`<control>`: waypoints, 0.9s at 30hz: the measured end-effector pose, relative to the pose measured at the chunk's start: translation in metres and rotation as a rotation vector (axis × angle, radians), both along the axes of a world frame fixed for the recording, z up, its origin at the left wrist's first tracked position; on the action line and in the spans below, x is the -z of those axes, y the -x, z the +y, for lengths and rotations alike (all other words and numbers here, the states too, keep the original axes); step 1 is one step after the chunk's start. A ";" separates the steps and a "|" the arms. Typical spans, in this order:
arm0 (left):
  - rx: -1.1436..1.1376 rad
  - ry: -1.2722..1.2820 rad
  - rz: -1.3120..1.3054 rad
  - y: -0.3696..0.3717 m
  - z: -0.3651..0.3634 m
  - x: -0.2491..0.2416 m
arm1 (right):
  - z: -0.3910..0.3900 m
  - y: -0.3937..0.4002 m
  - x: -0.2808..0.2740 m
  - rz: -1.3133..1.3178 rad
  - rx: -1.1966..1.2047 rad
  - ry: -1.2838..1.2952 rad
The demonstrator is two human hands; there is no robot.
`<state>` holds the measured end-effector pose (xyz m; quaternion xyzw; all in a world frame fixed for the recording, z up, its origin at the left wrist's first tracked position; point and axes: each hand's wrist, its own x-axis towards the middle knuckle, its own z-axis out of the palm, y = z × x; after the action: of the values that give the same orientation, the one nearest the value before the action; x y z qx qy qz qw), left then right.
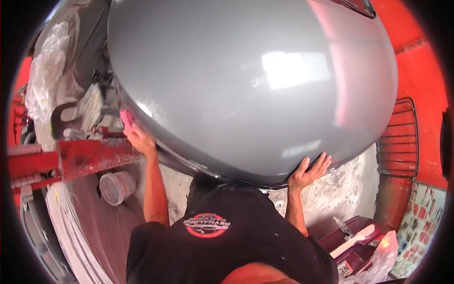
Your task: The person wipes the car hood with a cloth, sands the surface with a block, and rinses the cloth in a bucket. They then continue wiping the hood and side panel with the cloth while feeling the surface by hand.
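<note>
A large glossy grey car panel [213, 94], curved like a hood, fills the upper middle of the head view. At its lower left edge my left hand [141, 139] is closed around a small pink pad [126, 118]; its exact kind is hard to make out. On the lower right edge lies my right hand [307, 176], fingers stretched out, holding nothing. Its palm and fingers touch the grey surface. The panel's near edge is against the front of my black shirt [255, 222].
Left of me are a red metal beam [94, 158], a white bucket [117, 188] and clear plastic sheeting [47, 71]. A black wire rack [398, 137] leans by the red wall at right. Dark red car parts [352, 239] lie at the lower right beside a plastic bag [383, 255].
</note>
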<state>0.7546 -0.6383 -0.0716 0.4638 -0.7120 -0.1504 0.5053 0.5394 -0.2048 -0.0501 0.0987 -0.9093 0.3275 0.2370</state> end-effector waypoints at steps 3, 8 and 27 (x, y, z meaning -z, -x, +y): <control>-0.085 -0.128 0.026 0.003 0.007 -0.002 | -0.001 -0.001 0.000 -0.011 0.014 0.012; -0.103 -0.175 0.000 -0.008 -0.005 0.016 | 0.002 -0.001 0.001 -0.030 0.008 0.015; 0.054 -0.114 0.072 -0.006 -0.003 0.013 | 0.003 -0.003 -0.002 -0.032 0.015 0.005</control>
<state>0.7607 -0.6413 -0.0848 0.4669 -0.6957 -0.2209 0.4992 0.5421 -0.2015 -0.0485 0.0860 -0.9128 0.3296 0.2252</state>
